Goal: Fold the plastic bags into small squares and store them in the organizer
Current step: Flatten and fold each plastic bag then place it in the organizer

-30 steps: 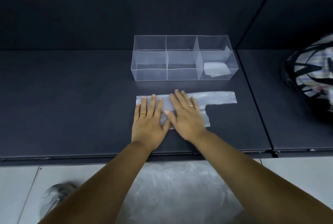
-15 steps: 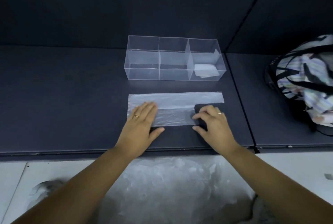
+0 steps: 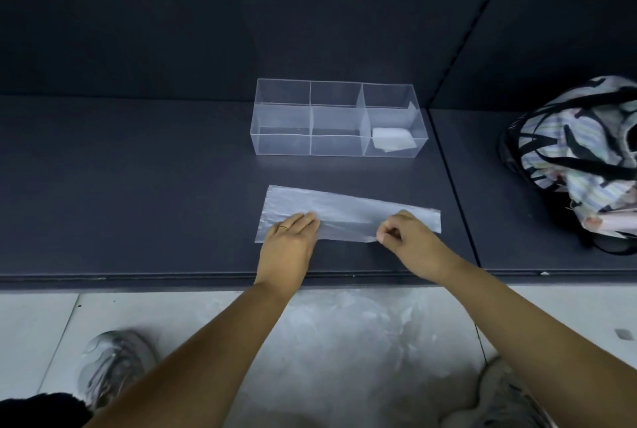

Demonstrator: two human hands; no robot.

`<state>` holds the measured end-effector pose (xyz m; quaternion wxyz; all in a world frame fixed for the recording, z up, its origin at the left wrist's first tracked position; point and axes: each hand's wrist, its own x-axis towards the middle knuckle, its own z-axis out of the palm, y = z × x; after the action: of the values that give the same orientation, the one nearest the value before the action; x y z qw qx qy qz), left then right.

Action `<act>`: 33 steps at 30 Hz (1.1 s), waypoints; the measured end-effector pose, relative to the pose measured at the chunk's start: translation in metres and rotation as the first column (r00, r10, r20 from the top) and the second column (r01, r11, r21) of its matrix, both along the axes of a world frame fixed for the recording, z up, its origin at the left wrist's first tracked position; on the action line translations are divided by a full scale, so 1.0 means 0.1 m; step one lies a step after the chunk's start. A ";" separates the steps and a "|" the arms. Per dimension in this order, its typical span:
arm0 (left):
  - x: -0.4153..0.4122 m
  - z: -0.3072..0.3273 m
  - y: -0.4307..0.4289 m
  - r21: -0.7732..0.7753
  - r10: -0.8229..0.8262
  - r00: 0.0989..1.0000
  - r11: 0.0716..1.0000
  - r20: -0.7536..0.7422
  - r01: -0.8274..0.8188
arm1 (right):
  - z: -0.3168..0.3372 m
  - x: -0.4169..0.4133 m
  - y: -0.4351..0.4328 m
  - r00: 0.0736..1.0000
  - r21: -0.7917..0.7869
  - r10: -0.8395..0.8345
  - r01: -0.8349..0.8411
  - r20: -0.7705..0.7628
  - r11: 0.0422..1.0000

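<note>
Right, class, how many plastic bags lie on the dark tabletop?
2. One folded square sits in the right-end compartment of the organizer; one long strip lies nearer, pressed by the left hand, pinched by the right hand. Crumpled plastic below may hide more.

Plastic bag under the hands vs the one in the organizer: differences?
Shape: the table bag is a long flat strip; the folded bag, a small squarish packet.
Place: the table bag lies on the tabletop; the folded bag sits in the organizer's right-end section.
Handling: left hand presses and right hand pinches the table bag; nothing touches the folded bag.
Shared: translucent whitish plastic.
</note>
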<state>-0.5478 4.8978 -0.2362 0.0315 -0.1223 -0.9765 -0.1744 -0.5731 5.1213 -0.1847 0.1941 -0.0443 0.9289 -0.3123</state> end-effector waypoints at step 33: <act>0.09 0.21 -0.18 0.249 0.597 0.802 0.780 -0.018 -0.574 | -0.35 -0.05 -0.34 0.778 -0.145 -0.628 0.618 -0.029 0.773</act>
<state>-0.5392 4.8803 -0.2151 0.1447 0.1835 -0.9363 -0.2622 -0.5784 5.0877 -0.2200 0.0411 0.2416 0.8759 -0.4156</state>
